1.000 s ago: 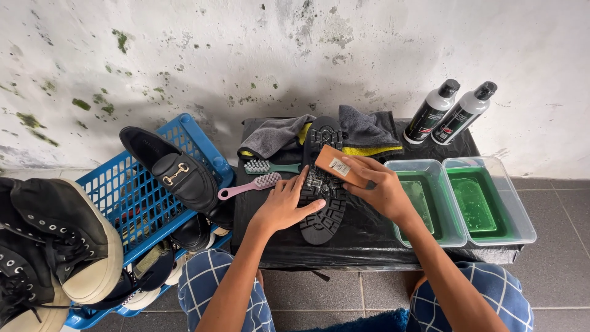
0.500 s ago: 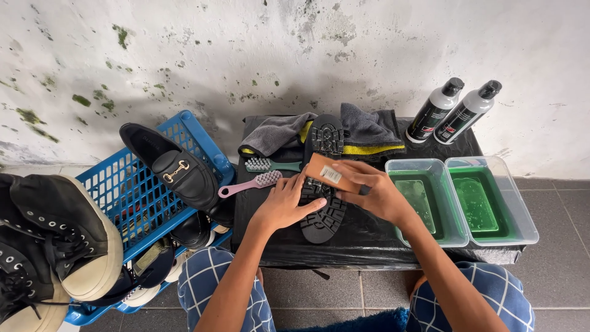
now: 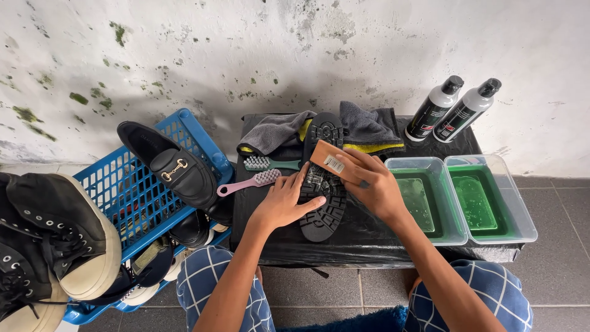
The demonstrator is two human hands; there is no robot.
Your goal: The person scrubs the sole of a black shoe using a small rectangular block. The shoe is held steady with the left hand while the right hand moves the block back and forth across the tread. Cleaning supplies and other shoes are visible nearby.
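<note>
2 hands' fingers work on a black-covered table (image 3: 369, 237) against a stained wall (image 3: 184, 49): left hand (image 3: 284, 203) spread on shoe sole (image 3: 321, 184), right hand (image 3: 372, 184) gripping wooden brush (image 3: 329, 161).

Soft, even daylight falls from above; the hands cast only faint shadows on the black plastic-covered counter (image 3: 369, 230), which shows mild sheen. Focus is sharp throughout. Far left of the hands, wide-angle distortion stretches the black lace-up boots (image 3: 43, 240).

Basket (image 3: 132, 190) left of table (image 3: 369, 237); 2 tubs (image 3: 458, 233) right.
</note>
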